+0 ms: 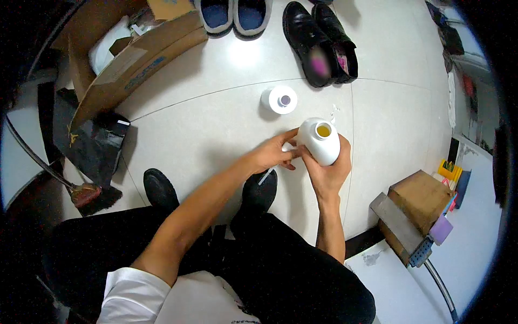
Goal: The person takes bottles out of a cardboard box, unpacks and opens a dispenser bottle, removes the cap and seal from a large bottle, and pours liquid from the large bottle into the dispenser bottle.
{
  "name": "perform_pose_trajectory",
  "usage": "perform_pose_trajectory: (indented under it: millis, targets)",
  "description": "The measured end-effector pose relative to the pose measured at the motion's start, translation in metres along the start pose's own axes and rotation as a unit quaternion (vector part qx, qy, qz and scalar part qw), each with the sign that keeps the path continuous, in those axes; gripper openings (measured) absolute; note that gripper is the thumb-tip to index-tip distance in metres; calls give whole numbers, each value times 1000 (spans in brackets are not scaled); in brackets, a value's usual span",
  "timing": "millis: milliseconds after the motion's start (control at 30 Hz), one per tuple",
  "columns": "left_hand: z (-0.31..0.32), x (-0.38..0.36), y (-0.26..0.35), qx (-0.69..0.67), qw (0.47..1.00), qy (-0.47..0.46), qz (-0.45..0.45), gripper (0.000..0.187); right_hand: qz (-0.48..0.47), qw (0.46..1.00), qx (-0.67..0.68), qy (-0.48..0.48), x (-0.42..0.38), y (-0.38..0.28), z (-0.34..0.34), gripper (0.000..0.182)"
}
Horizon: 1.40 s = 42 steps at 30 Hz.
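My right hand [330, 175] is wrapped around a white bottle [322, 150], which is uncapped and tilted slightly. Yellowish liquid shows inside its round mouth. Close against the bottle's left side, my left hand [270, 155] is closed on a white pump top [288, 147], partly hidden by the fingers. A thin pale tube [265, 176] sticks out below that hand, toward my shoe. A second white bottle [273, 103] stands upright on the floor just beyond my hands, its narrow neck facing up.
Blue-lined slippers [251, 16] and black leather shoes [318, 46] lie on the tiled floor [216, 124] ahead. An open cardboard box [137, 67] and a brush [89, 197] are at left. Another cardboard box [421, 200] stands at right.
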<state>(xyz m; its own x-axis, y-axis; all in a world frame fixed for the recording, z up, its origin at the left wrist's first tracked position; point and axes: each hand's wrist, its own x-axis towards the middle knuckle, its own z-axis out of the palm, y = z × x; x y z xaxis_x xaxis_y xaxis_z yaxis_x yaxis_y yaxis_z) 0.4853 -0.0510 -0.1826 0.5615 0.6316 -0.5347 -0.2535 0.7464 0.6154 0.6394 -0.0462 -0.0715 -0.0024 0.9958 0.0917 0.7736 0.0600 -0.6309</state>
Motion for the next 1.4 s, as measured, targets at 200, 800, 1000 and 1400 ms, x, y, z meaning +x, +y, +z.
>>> perform_pose_trajectory:
  millis: [200,800,1000,1400]
  targets:
    - [0,3,9,47,999,-14,14,92,-39,999,-30,-11,4,7,8,65]
    - [-4,17,-2,-43,999,-21,-17,97,-49,992,-104,-46,22,-1,22,65]
    - [-3,13,16,-47,998,-22,-44,89,-39,989,-129,-64,24,2,24,66]
    - [-4,26,-5,-78,996,-44,-30,83,-33,979,-179,-92,29,0,26,72]
